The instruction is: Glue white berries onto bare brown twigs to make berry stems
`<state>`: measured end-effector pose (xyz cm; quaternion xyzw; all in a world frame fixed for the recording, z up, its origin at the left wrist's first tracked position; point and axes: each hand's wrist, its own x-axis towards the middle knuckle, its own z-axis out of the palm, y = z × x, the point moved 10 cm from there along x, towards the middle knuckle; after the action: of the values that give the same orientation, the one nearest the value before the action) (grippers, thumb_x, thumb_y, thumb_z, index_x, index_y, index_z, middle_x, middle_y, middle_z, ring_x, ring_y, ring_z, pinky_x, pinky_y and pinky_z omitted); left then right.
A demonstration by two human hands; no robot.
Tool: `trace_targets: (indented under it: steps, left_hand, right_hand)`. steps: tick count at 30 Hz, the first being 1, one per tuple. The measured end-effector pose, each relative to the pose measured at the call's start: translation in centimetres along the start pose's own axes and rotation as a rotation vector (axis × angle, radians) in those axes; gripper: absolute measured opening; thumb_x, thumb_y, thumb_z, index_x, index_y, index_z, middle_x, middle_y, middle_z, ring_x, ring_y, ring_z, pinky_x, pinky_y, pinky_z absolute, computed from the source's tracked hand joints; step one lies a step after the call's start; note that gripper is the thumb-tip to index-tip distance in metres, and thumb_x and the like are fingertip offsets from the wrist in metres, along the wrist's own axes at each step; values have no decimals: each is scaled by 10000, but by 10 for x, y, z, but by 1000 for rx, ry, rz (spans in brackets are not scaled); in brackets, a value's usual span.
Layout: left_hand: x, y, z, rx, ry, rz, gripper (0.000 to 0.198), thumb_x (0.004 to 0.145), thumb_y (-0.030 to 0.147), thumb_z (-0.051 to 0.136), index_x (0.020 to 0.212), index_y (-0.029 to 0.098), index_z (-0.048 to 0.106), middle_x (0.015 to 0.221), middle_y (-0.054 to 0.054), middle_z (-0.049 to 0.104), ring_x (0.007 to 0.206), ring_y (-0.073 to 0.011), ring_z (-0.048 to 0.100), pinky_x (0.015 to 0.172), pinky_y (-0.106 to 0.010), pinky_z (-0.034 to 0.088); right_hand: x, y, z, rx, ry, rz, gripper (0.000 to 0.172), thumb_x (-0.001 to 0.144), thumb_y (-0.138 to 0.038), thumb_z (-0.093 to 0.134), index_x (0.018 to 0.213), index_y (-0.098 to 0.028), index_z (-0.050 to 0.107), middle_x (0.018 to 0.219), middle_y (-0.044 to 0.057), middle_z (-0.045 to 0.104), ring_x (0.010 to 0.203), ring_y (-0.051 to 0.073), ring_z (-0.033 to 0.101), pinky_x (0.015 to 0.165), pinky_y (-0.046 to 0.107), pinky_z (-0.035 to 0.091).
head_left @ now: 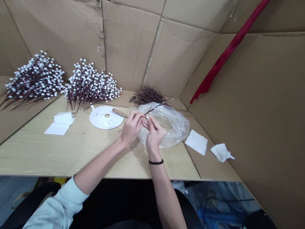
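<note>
A dark brown artificial twig [155, 108] slants up and to the right out of my closed fingers, over a clear plastic bag [178, 123]. My left hand [131, 127] pinches it near the lower end. Close beside it my right hand [155, 133] is closed, thumb and finger together at a small white berry [147, 117] against the twig. The fingers partly hide where berry and twig meet. Just left of my hands lies a white disc [98, 118] with a hole in its middle, a brown strip [118, 113] resting across its edge.
Two heaps of white-berried stems, a left one [36, 78] and a middle one [92, 84], lie along the back. Bare twigs [149, 95] are piled behind the bag. Folded paper [59, 123], a white sheet [196, 141] and crumpled tissue [221, 152] lie about. Cardboard walls [127, 45] enclose the table.
</note>
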<state>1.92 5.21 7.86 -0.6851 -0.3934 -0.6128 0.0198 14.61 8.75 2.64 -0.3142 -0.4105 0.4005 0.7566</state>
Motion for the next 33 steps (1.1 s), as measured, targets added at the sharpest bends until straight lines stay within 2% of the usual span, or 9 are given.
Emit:
trace_targets:
  steps: [18,33]
  left_hand:
    - [-1,-1,0,22,9,15,182,867,206,382,920,160,550,871,-51,509,808,-120,524,737,-241,441]
    - [-1,-2,1,5,-11,6,200,871,218,370,932,169,554,894,-55,513,837,-128,526,765,-261,441]
  right_hand:
    - [0,-3,3,-68,-40,-41,258,677,-344,652,829,-139,691,918,73,678,705,183,674,758,399,561]
    - [0,-7,7,-74,-84,-41,248,672,-350,654,815,-153,697,895,56,669,712,181,671,749,393,565]
